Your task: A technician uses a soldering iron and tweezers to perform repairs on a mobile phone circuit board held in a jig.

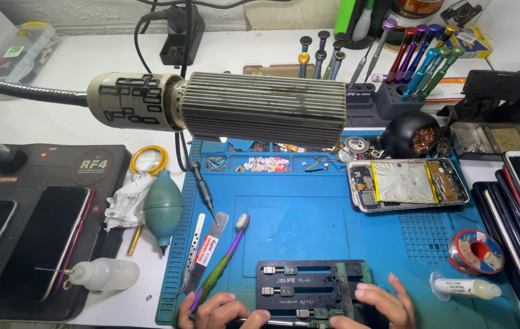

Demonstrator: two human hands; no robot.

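Hands (296,311) steady black holder (309,286) beside red-labelled pry tool (206,251).

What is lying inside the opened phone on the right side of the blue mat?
Inside the opened phone a crinkled silver foil sheet covers the middle. Small circuit parts show at both ends of the phone. Whatever lies under the foil is hidden. The phone rests on the blue mat.

We take this for a phone repair workbench. A blue silicone work mat (309,213) covers the white table (89,73). On it we note an opened smartphone with its back off (407,184), a black board-holding fixture (309,289) and a spool of solder wire (476,251). A rack of colour-handled precision screwdrivers (421,61) stands behind. A ribbed lamp head on a gooseneck (260,108) hangs over.
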